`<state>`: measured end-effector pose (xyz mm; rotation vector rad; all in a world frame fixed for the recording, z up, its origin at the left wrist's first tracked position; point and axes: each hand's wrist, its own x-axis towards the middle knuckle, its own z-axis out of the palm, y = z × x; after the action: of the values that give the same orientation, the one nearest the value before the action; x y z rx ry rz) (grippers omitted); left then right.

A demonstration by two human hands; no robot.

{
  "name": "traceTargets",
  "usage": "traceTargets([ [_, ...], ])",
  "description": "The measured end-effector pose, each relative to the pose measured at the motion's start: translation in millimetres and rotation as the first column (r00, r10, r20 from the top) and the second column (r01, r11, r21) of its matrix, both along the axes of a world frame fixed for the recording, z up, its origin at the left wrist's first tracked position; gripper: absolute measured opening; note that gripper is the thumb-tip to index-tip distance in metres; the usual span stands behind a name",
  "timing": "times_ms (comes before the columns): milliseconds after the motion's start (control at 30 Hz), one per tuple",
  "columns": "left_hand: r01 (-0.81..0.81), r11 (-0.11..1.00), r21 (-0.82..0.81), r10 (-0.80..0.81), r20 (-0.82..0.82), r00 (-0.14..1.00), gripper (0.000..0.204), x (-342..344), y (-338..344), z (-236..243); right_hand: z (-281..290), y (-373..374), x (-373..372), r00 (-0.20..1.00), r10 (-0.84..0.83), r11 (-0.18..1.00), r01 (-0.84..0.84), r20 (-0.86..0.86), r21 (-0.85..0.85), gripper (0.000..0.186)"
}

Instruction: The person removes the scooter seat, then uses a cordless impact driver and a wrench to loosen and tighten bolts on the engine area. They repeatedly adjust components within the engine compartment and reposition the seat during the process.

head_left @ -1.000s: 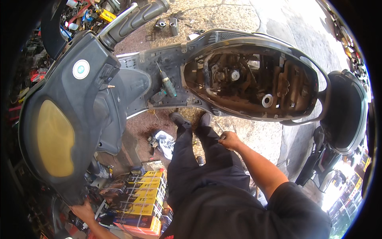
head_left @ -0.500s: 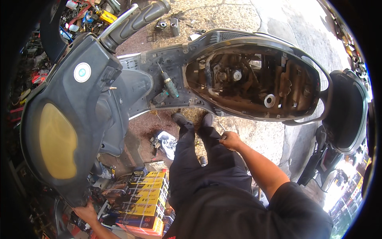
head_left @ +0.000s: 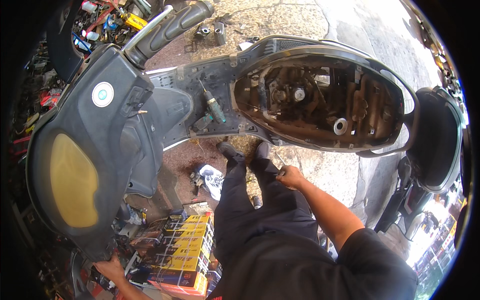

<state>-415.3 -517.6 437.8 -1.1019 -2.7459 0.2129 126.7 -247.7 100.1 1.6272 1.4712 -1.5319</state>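
A dark grey scooter stands across the view, its handlebar cover [head_left: 117, 117] with a yellowed window [head_left: 73, 180] at the left. My left hand [head_left: 111, 268] is closed around the near end of the handlebar [head_left: 100, 247], its fingers partly hidden. At my right thigh, my right hand [head_left: 291, 178] grips a thin-shafted tool [head_left: 280, 159] whose handle is mostly covered. A green and black cordless drill [head_left: 215, 107] lies on the scooter's footboard [head_left: 182, 80]. Behind it, the open seat bay [head_left: 360, 100] exposes rusty inner parts.
Stacked yellow boxes [head_left: 187, 247] stand beside my legs at the lower left. A white cloth [head_left: 212, 181] lies by my feet. Loose metal parts [head_left: 219, 32] rest on the ground beyond the scooter. At the right is a dark upright seat [head_left: 432, 140]. Cluttered tools fill the upper left.
The handlebar cover appears very slightly lower in view. Both hands keep their grips in nearly the same places.
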Motion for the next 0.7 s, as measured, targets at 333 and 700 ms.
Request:
traceTargets([
  [333, 0.153, 0.988, -0.021, -0.154, -0.054, 0.987, 0.050, 13.3, 11.3, 4.7, 77.0, 109.0, -246.6, 0.752, -0.021, 0.983, 0.136, -0.659, 0.124, 0.042],
  [700, 0.090, 0.996, 0.018, -0.087, -0.105, 0.991, 0.048, 4.6, 2.1, -1.4, 124.7, 150.6, -428.0, 0.430, -0.119, 0.953, 0.301, -0.895, 0.018, 0.035],
])
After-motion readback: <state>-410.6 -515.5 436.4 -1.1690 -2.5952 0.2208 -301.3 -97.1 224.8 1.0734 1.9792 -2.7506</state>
